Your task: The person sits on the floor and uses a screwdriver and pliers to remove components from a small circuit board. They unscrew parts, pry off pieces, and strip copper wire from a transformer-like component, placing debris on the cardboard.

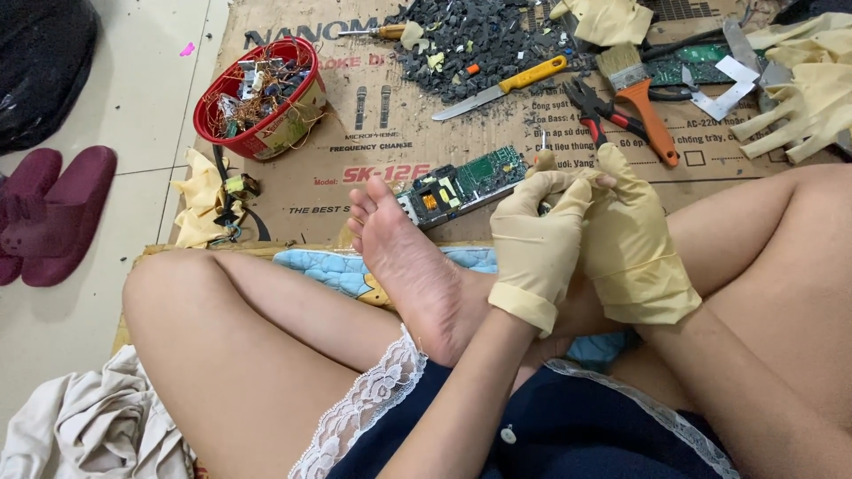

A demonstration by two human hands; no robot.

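Both my hands wear yellow rubber gloves and meet above my crossed legs. My left hand (535, 239) and my right hand (632, 241) close together around a small tool (543, 153) whose thin metal tip and pale handle end stick up above the fingers. Just beyond the hands a green circuit board (461, 184) lies on the flattened cardboard (373, 142), close to my bare foot (404, 257).
A red basket (263, 96) holds copper wire and parts at the left. Ahead lie a pile of dark chips (475, 40), a yellow-handled knife (502, 87), pliers (596, 111), an orange-handled brush (641, 89), spare gloves (812, 98). Maroon slippers (49, 213) sit far left.
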